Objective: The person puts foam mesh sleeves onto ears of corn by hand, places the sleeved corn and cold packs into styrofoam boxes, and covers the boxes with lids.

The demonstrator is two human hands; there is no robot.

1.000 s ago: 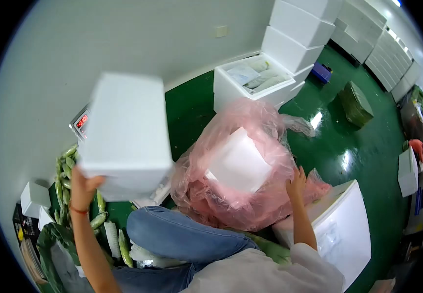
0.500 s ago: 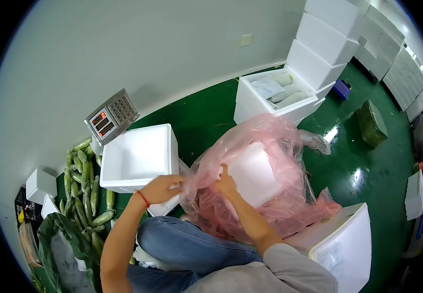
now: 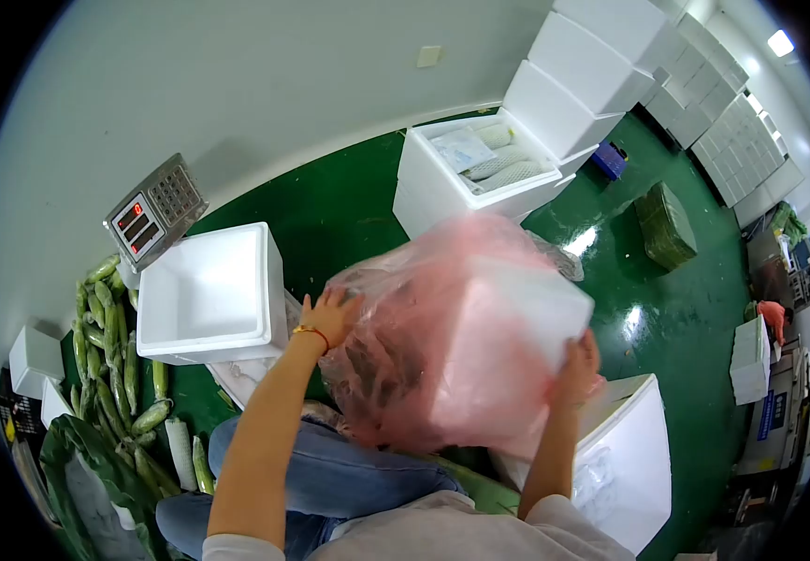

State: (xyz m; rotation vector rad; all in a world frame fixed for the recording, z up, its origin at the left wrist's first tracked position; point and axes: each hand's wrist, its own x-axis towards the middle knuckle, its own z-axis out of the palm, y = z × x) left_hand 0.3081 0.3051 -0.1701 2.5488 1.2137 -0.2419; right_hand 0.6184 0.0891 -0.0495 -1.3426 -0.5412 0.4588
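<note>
A pink translucent plastic bag [image 3: 405, 346] lies bunched in front of me, with a white foam block or box [image 3: 517, 327] in and against it, blurred by motion. My left hand [image 3: 330, 316] has its fingers spread at the bag's left edge. At the right end of the white foam piece, my right hand [image 3: 575, 366] is wrapped round its edge and the plastic. To the left stands an open white foam box [image 3: 207, 297] with nothing in it, beside a scale display [image 3: 155, 210] with red digits.
Wrapped green vegetables [image 3: 110, 355] lie at the left by a green sack [image 3: 96, 496]. Behind the bag, a foam box [image 3: 424, 178] holds netted produce, with stacked boxes [image 3: 583, 70] beyond. Another open foam box [image 3: 643, 467] stands at the lower right.
The white foam piece has tilted up and shifted right with the bag. My right hand has moved from its middle to its right end. My left hand has spread its fingers. The view has turned right.
</note>
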